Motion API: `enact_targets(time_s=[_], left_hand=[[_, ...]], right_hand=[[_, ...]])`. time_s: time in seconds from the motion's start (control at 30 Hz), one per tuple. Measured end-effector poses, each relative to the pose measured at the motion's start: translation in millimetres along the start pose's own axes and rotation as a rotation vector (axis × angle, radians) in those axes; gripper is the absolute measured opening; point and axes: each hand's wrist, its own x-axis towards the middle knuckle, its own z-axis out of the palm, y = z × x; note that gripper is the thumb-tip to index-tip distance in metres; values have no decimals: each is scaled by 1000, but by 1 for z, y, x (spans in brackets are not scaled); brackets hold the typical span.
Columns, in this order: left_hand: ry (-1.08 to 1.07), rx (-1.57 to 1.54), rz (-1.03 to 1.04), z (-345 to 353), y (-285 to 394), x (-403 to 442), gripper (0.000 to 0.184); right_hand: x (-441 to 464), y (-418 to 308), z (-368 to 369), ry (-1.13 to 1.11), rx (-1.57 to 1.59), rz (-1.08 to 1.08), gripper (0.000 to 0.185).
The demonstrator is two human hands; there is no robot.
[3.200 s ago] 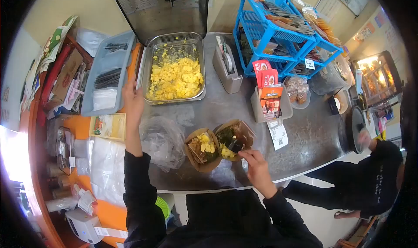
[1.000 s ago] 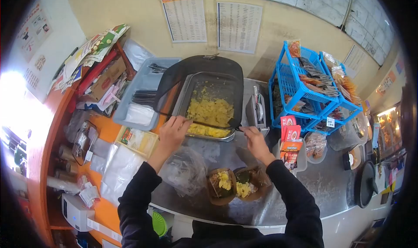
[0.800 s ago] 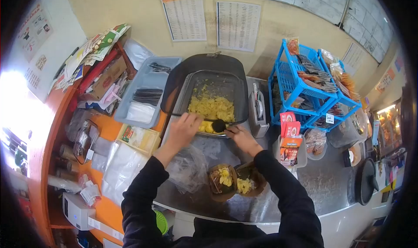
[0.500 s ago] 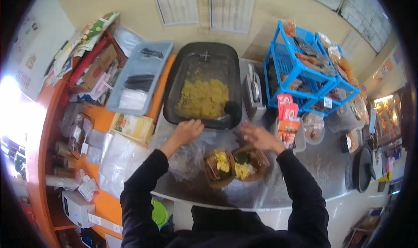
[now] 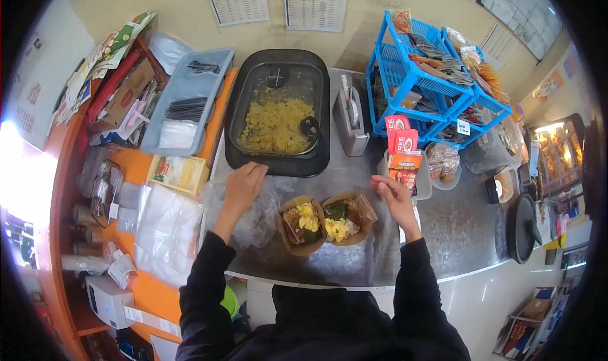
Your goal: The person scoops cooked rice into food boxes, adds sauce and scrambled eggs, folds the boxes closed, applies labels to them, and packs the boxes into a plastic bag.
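My left hand (image 5: 244,193) hangs over the counter by the front edge of a black rectangular pan (image 5: 253,166), fingers stretched out and holding nothing. Yellow crumbly food (image 5: 278,123) lies in the pan, with a rounded black piece (image 5: 310,126) at its right side. Below that hand is a crumpled clear plastic bag (image 5: 253,218). To the right of two open brown paper food boxes, my right hand (image 5: 394,195) is raised, empty, its fingers loosely bent. The left box (image 5: 303,249) and the right box (image 5: 347,240) both contain yellow food and dark green leaf.
Blue basket racks (image 5: 415,92) full of packets stand at the back right. Near them are red and orange packets (image 5: 403,152) and a metal holder (image 5: 351,123). On the left are a blue-grey tray (image 5: 166,139), a small yellow box (image 5: 174,171) and plastic sheets (image 5: 164,228).
Both hands have drawn back from the pan's front edge towards me, the left also shifting left and the right moving lower. The view has shifted slightly; the boxes stay on the counter.
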Motion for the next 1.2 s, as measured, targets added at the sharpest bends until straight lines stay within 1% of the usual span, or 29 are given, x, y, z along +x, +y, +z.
enact_targets(time_s=[0.1, 0.17, 0.23, 0.27, 0.3, 0.33, 0.37, 0.4, 0.43, 0.47, 0.57, 0.6, 0.7, 0.73, 0.8, 0.83, 0.87, 0.9, 0.93, 0.97, 1.0, 1.1, 1.2], left_hand=[[158, -250, -342, -33, 47, -10, 14], [181, -481, -639, -47, 80, -39, 22], [-61, -964, -804, -51, 125, -77, 27], [-232, -1087, -788, -43, 148, -91, 27], [-405, -1203, -765, -29, 171, -105, 28], [-557, -1211, -863, -8, 192, -121, 26], [-715, -1214, -960, 17, 208, -135, 38], [-605, -1077, -870, 41, 216, -143, 48], [-499, -940, -777, 66, 221, -152, 62], [-395, -804, -682, 87, 225, -157, 78], [-276, -640, -652, 131, 242, -164, 94], [-210, -615, -584, 130, 250, -160, 91], [-240, -650, -626, 119, 286, -165, 88], [-256, -666, -633, 118, 293, -169, 88], [-283, -700, -649, 111, 304, -175, 88], [-241, -688, -635, 108, 310, -176, 89], [-197, -675, -620, 106, 312, -173, 90], [-150, -660, -605, 104, 313, -169, 91], [-183, -601, -567, 104, 313, -169, 96], [-183, -624, -573, 106, 316, -171, 97], [-180, -646, -577, 108, 319, -172, 98], [-116, -690, -572, 112, 328, -171, 100], [-2, -733, -547, 113, 338, -168, 97]], right_hand=[[-28, 13, -4, 128, 97, 36, 29], [-44, 32, -5, 205, 108, 16, 30], [-62, 43, -1, 229, 114, 36, 31], [-69, 51, 4, 232, 122, 30, 32], [-74, 61, 6, 234, 135, 24, 34], [-74, 75, 3, 83, 198, 62, 42], [-70, 81, 6, 25, 384, 74, 45], [-64, 84, 13, -32, 569, 88, 48], [-60, 83, 19, -90, 752, 104, 51], [-59, 79, 22, -188, 754, 113, 61], [-74, 70, 32, -250, 724, 152, 63], [-82, 70, 35, -249, 626, 37, 66], [-114, 83, 26, -105, 467, -15, 71], [-126, 64, 15, -16, 370, -46, 65], [-148, 67, 0, 21, 267, -122, 56], [-158, 66, -6, 37, 216, -160, 52], [-160, 64, -9, 148, 90, -191, 40], [-159, 57, -14, 185, -27, -226, 37], [-156, 50, -18, 221, -143, -262, 33], [-152, 41, -22, 257, -258, -301, 29], [-148, 29, -22, 291, -278, -342, 20], [-144, 28, -28, 204, -450, -377, 15], [-149, 24, -29, 276, -414, -414, 15]])
